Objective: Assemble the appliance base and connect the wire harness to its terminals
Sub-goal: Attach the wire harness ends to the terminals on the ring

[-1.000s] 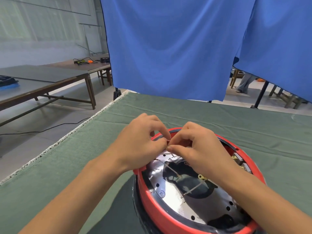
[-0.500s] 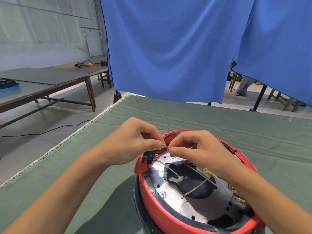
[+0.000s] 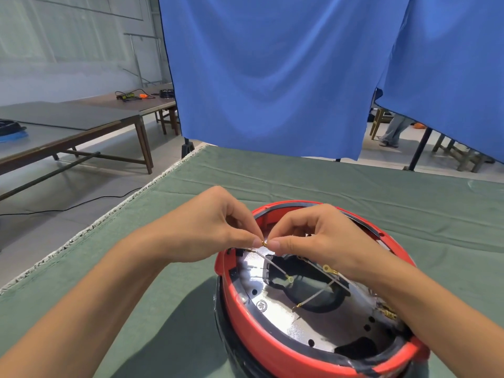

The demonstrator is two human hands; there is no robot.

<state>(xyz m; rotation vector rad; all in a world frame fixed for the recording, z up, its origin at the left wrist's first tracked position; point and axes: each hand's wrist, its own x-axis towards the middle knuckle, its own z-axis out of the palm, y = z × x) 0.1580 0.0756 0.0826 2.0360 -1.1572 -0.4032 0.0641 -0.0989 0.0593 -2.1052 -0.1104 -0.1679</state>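
Green cloth (image 3: pixel 300 184): covers the desk, creased, with a frayed white fringe along the left edge. Blue curtain (image 3: pixel 267 77): hangs behind the far edge of the desk; a second blue panel (image 3: pixel 450 64) hangs beyond the far right corner. Wooden tables (image 3: pixel 81 124): stand on the floor to the left, one bearing cables and an orange item (image 3: pixel 141 96). Black cable (image 3: pixel 68 205): trails over the floor. Person's legs (image 3: pixel 392 132): seen past the curtain.

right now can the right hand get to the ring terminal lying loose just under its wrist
Probably yes: the ring terminal lies uncovered beside the right hand, but that hand is pinching a small brass connector with the left hand.
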